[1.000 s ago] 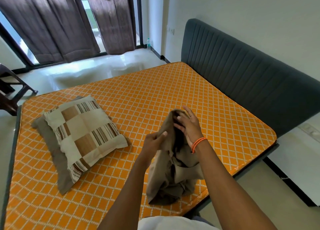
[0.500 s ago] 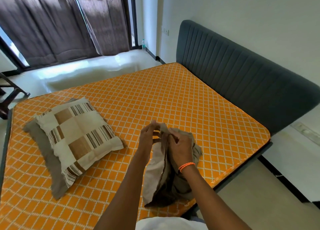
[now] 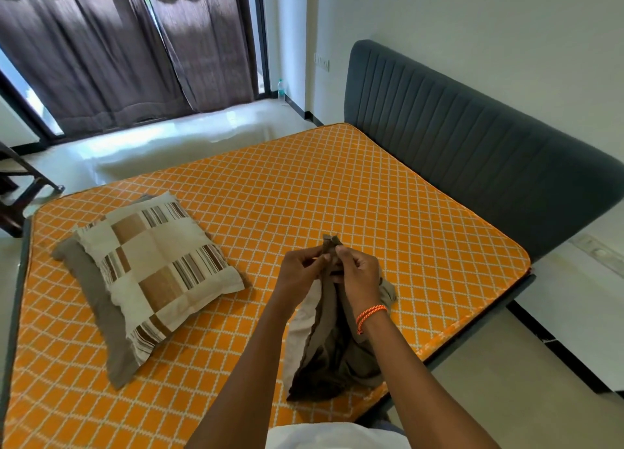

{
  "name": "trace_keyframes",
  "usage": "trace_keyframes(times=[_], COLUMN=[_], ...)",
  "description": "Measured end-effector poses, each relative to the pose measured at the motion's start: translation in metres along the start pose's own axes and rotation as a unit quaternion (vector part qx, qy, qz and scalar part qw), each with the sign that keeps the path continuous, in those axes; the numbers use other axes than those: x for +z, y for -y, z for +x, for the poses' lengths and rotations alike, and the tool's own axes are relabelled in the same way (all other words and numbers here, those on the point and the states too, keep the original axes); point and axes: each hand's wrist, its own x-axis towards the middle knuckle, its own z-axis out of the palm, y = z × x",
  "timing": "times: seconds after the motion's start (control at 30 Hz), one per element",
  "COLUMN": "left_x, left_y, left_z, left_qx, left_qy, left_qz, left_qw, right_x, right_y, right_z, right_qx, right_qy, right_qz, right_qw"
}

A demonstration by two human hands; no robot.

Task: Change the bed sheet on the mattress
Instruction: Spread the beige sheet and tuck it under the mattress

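Both the left hand point(image 3: 299, 269) and the right hand point(image 3: 358, 273) pinch the bunched sheet's point(image 3: 332, 350) top corner; the rest hangs below onto the mattress point(image 3: 304, 192) near edge.

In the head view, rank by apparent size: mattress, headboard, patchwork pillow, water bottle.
1. Mattress, by far the largest.
2. Headboard.
3. Pillow.
4. Bottle, tiny, though it stands far off by the window, so distance shrinks it.
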Motion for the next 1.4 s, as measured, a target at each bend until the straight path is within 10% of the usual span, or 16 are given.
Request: trace_keyframes(times=[0.37,0.8,1.4], left_x=[-0.024,-0.057,-0.066], left_y=[-0.015,-0.081,-0.195], left_z=[0.038,0.089,0.150], left_qx=[0.012,0.066,0.236], left_qy=[-0.224,-0.268,-0.283], left_qz=[0.104,-0.036,-0.092], left_qw=[0.969,0.960,0.925], right_x=[-0.029,-0.069,-0.079], right_y=[0.018,0.072,0.205], right_z=[0.047,0.096,0.155], right_qx=[-0.012,0.054,-0.055], right_qy=[-0.113,-0.181,0.019], right_qz=[-0.100,0.185,0.375], right_qw=[0.988,0.964,0.925])
